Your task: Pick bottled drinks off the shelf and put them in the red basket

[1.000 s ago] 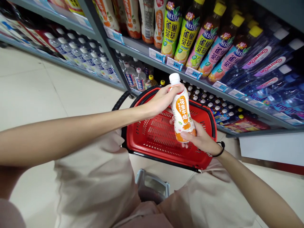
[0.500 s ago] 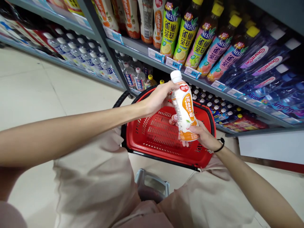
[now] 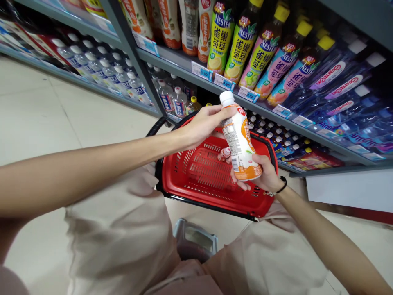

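At the far left, your lower shelf carries rows of clear plastic bottles with white caps [image 3: 104, 65], and below them, loose beige cloth [image 3: 119, 237] covers your legs. Further along, on the shelf above, stand white and orange bottles [image 3: 170, 24] much like the one you are holding. Low between your legs sits a grey, box-like object [image 3: 196, 239]. Your left hand [image 3: 199, 127] grasps the upper part of a white plastic bottle with an orange-and-red label and a white cap [image 3: 241, 143], its thumb laid across the shoulder just below the cap. The bottle is tilted, cap up and to the left, over a red plastic basket with slotted walls and a black rim [image 3: 199, 186]; inside that, a small red-and-white item [image 3: 224, 154] shows just left of your bottle. Your right hand [image 3: 266, 172] supports the bottle's base, thumb on its right side and fingers curled underneath. A black band [image 3: 283, 186] circles that wrist. Beyond, yellow-capped tea bottles in bright printed sleeves [image 3: 260, 55] line the shelf, with clear blue-tinted water bottles [image 3: 344, 88] leaning at the right.
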Motion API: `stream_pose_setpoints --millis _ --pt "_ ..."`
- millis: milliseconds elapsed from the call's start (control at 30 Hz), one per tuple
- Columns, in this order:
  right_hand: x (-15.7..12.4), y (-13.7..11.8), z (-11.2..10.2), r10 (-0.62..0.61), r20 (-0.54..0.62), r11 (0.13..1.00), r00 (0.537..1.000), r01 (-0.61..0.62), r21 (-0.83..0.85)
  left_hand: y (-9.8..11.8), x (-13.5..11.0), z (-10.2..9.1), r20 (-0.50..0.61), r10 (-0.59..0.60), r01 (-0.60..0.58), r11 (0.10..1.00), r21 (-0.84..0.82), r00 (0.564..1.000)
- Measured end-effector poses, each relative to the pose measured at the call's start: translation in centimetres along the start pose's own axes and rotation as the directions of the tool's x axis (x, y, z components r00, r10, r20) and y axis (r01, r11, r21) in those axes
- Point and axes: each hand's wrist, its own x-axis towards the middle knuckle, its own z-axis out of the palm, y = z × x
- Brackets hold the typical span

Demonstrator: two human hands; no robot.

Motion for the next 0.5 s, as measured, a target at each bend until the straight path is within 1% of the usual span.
stream_pose_setpoints --millis 67,100,167,233,300,400,500 --pt "0.4 0.0 0.3 0.010 -0.017 1.000 1.000 -0.010 -0.001 -0.1 0.1 -0.1 -0.001 0.019 -0.019 1.000 0.004 1.000" --pt "0.6 0.0 0.5 0.012 -0.045 1.000 0.999 -0.012 -0.009 -0.1 0.2 -0.1 -0.001 0.029 -0.029 1.000 0.008 1.000" --pt "1.0 0.0 0.7 0.009 -0.140 0.999 0.990 -0.015 -0.036 -0.3 0.2 -0.1 0.003 0.050 -0.050 0.999 0.018 0.999" --pt "1.3 0.2 0.7 0.016 -0.241 0.999 0.970 -0.027 -0.044 -0.4 0.1 0.0 0.010 0.063 -0.064 0.998 0.019 0.998" --pt "1.4 0.4 0.5 0.047 -0.290 0.999 0.956 -0.053 -0.010 -0.4 0.0 0.1 0.025 0.060 -0.060 0.998 0.006 0.998" --pt "1.3 0.6 0.2 0.103 -0.257 0.994 0.961 -0.088 0.069 -0.2 -0.2 0.1 0.046 0.013 -0.012 1.000 -0.012 0.999" --pt "1.0 0.5 -0.1 0.125 -0.161 0.986 0.979 -0.104 0.128 0.0 -0.3 0.0 0.056 -0.031 0.031 0.999 -0.008 0.998"
